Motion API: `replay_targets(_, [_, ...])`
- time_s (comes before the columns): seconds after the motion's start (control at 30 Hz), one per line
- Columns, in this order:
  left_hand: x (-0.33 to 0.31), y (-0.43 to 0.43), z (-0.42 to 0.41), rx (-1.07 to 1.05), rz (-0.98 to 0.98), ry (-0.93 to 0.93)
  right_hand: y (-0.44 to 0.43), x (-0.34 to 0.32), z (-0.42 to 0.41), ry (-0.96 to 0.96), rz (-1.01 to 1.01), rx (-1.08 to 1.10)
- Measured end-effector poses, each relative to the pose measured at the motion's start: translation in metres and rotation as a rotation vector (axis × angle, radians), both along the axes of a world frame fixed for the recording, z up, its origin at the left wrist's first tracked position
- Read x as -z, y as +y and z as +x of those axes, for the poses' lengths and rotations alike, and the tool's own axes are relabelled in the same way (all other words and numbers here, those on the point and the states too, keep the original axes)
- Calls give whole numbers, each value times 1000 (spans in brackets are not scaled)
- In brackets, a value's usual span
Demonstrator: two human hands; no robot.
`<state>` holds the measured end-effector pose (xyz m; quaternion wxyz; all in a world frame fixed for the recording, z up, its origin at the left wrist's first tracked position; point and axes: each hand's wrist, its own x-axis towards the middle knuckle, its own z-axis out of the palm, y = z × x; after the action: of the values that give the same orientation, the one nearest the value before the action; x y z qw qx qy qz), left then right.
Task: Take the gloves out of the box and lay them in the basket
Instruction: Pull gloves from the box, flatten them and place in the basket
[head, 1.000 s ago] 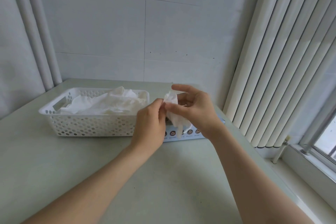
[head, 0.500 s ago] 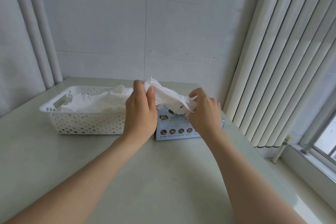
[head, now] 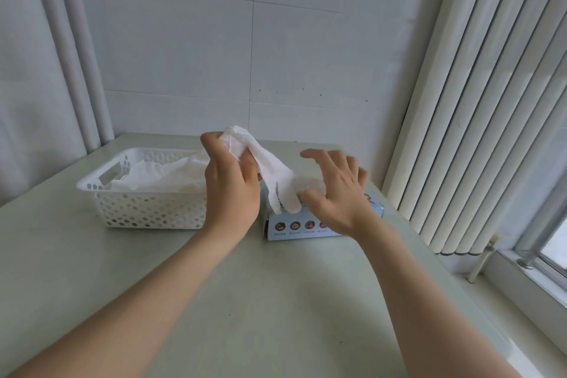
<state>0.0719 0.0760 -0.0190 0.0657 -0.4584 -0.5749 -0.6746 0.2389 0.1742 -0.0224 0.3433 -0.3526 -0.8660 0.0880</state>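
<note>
My left hand grips the cuff of a white glove, which hangs slanting down to the right with its fingers dangling over the box. The light blue glove box lies on the table behind my hands, mostly hidden by them. My right hand hovers over the box top with fingers spread, holding nothing, its thumb close to the glove's fingertips. The white perforated basket stands left of the box and holds a pile of white gloves.
The pale green table meets a wall at the back. Vertical blinds hang at the right, with a window sill beyond the table's right edge. Pipes run up the back left corner.
The glove was stretched between both hands half a second ago. My right hand has let go and opened; my left hand has lifted its end higher, toward the basket.
</note>
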Motion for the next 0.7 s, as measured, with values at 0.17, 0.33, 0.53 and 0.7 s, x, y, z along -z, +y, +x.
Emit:
replay_targets(0.17, [-7,-3,2,58,-48,-74,-16,-8,-13,148,359,-131])
replay_targets(0.33, [-11,-6,3,95,-39,-142,-25,-4,-32,365,194,-219])
replay_targets(0.53, [-19,-12,-5,200,-9,-116,-39,-22,-29,569,-181,-263])
replay_targets(0.7, [-26,-9,-24,116,-7,54,-43,-32,-26,588,-378,-452])
